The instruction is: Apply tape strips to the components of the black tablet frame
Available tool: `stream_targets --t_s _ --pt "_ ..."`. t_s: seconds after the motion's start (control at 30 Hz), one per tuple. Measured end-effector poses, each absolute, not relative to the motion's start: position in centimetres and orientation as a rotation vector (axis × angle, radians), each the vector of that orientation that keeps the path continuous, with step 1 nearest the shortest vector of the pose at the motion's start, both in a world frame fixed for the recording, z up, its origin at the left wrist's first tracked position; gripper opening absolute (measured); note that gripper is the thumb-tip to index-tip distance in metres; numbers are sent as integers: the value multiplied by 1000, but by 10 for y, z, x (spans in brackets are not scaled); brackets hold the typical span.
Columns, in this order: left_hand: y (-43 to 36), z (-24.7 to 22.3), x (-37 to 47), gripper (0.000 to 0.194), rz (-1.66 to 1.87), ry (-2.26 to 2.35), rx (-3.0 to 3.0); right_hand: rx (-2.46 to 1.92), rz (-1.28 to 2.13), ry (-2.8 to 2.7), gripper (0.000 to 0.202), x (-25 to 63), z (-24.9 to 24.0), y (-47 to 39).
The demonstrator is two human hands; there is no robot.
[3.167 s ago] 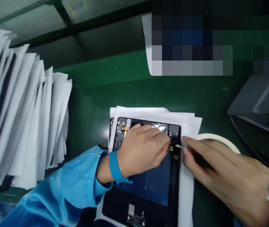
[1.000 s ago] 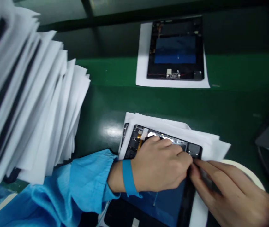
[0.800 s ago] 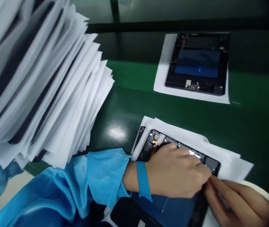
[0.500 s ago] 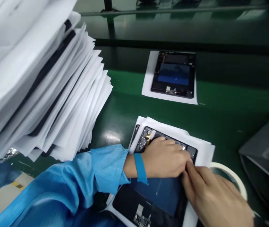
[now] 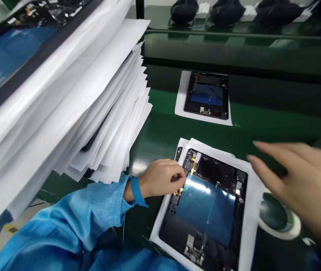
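Note:
An opened tablet (image 5: 205, 210) with a blue battery lies on white sheets in front of me, and the edge of another shows beneath it. My left hand (image 5: 162, 177), with a blue band at the wrist, is over the tablet's upper left edge. Its thumb and fingertips are pinched together; whatever lies between them is too small to make out. To the right of the tablet, my right hand (image 5: 298, 177) is raised, blurred, with thumb and forefinger apart and nothing between them. A roll of whitish tape (image 5: 294, 227) sits below it.
A tall stack of white sheets (image 5: 92, 113) with tablets between them leans at the left, one opened tablet (image 5: 16, 52) on top. Farther back, another opened tablet (image 5: 207, 96) lies on a white sheet. Dark objects (image 5: 184, 11) stand on a rear shelf.
My hands have come apart: the left moved left to the tablet's edge, the right moved up and right and opened. The tablet's battery is now uncovered. The view has shifted, showing more of the stack.

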State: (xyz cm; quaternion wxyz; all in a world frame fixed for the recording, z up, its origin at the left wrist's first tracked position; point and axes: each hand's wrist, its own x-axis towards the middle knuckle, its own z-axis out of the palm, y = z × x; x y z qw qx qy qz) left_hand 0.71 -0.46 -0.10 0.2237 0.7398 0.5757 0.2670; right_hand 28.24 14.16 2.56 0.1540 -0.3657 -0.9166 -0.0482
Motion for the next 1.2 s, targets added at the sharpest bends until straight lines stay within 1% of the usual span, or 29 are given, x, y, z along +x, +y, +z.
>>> stream_targets --t_s 0.03,0.07,0.13,0.2,0.3,0.4,0.57,0.63,0.7,0.73,0.8,0.83,0.9,0.97,1.07,1.2 --pt "-2 -4 5 14 723 1580 2004 -1219 -195 -2696 48 258 35 155" --pt "1 -6 4 15 713 1571 1985 -1292 -210 -2819 45 233 40 169" --pt "4 -8 4 16 704 1558 1977 -1313 -200 -2925 39 185 42 196" --pt "5 -7 3 15 709 1557 1979 -1305 -179 -3018 34 149 34 218" --pt "5 -7 1 15 715 1548 1984 -1272 -170 -3097 28 118 18 239" --pt "6 -9 -1 14 724 1528 1981 -1245 -171 -3092 29 108 16 246" --pt "8 -12 0 16 736 1522 1971 -1188 -160 -2894 40 144 37 223" --pt "7 -13 -2 15 759 1520 2003 -1137 -155 -2785 36 174 43 193" --pt "6 -12 -4 13 808 1532 2059 -1051 -137 -2681 27 205 44 151" --pt "6 -10 -4 12 834 1543 2095 -990 -115 -2646 23 219 42 128" --pt "11 -4 1 13 862 1547 2197 -844 -31 -2620 24 238 32 82" --pt "16 1 7 15 849 1528 2264 -802 28 -2605 21 244 26 62" --pt "31 10 26 18 747 1444 2399 -760 137 -2542 19 250 14 30" --pt "50 16 51 20 573 1360 2460 -765 231 -2455 21 251 3 11" --pt "75 18 84 17 364 1363 2353 -790 322 -2358 22 251 -6 2" --pt "89 15 102 16 315 1434 2217 -821 356 -2314 23 253 -10 6"
